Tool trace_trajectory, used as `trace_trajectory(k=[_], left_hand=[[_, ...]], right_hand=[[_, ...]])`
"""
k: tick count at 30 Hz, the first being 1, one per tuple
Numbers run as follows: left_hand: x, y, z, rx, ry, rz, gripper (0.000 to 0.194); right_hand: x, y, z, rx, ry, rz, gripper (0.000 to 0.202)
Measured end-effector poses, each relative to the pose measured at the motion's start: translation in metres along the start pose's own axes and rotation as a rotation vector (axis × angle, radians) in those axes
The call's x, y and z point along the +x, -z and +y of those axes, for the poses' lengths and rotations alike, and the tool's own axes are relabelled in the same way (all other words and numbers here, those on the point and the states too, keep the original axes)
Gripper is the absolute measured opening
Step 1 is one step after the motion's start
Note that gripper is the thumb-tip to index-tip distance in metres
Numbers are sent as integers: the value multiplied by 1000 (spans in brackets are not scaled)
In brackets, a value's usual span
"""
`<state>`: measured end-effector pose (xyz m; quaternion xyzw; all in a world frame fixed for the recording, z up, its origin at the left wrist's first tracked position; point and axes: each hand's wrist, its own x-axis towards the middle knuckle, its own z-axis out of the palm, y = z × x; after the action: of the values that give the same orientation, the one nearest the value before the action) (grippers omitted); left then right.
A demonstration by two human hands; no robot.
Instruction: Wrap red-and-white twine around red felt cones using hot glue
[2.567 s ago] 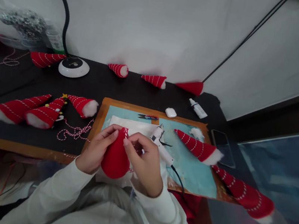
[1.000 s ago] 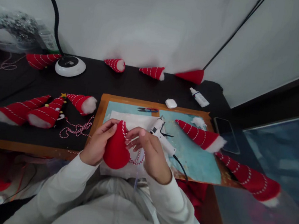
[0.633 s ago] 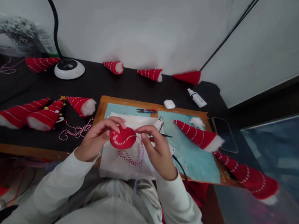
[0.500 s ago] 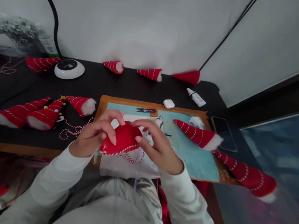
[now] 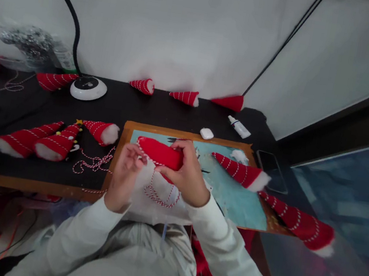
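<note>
A red felt cone point(image 5: 161, 152) with twisted red-and-white cord along its lower edge is held up over the mat. My right hand point(image 5: 187, 173) grips its right end, thumb below and fingers above. At the cone's left end, my left hand point(image 5: 127, 168) has its fingers curled in against the corded edge; blur partly obscures the fingertips. Loose red-and-white cord point(image 5: 161, 198) hangs in loops beneath the cone, over a whitish sheet point(image 5: 141, 178). Scissors-like snips lie partly hidden behind the cone.
Finished-looking red cones point(image 5: 26, 137) with white stuffing lie at left, and another cone point(image 5: 238, 171) on the blue mat point(image 5: 230, 201). Cord point(image 5: 95, 161) coils at left. Along the back are a lamp base point(image 5: 88, 88), a white case point(image 5: 206, 133) and a bottle point(image 5: 239, 127). A phone point(image 5: 272, 170) lies right.
The red cone has been turned and lifted slightly away from me, its corded edge now rising to the left. My left hand has shifted from its face to its left edge.
</note>
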<state>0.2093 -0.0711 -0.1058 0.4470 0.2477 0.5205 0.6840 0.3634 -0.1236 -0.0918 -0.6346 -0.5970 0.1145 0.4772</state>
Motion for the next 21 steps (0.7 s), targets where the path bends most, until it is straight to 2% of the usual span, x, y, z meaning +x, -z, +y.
trace_trajectory(k=[2,5,7,9,12,17,21], left_hand=[[-7,-3,-6,1,45,8,39],[-9,-9,-9,-19,148,93,33],[-7,-11,-10,-63,225,140,33],[-5,-11,-11,-89,278,139,34],[-5,-9,-9,-72,280,93,33],[-1,-9,6,-81,265,-75,27],[10,-7,19,-47,294,-214,27]], right_hand=[[-5,-5,0,-98,7,91,59],[-13,-11,-6,-156,69,120,69],[-16,-11,-10,-162,106,107,67],[-18,-8,-13,-178,108,101,58],[-15,0,-10,-173,61,122,54],[-4,16,-1,39,-112,72,53],[1,25,-3,52,-115,67,38]])
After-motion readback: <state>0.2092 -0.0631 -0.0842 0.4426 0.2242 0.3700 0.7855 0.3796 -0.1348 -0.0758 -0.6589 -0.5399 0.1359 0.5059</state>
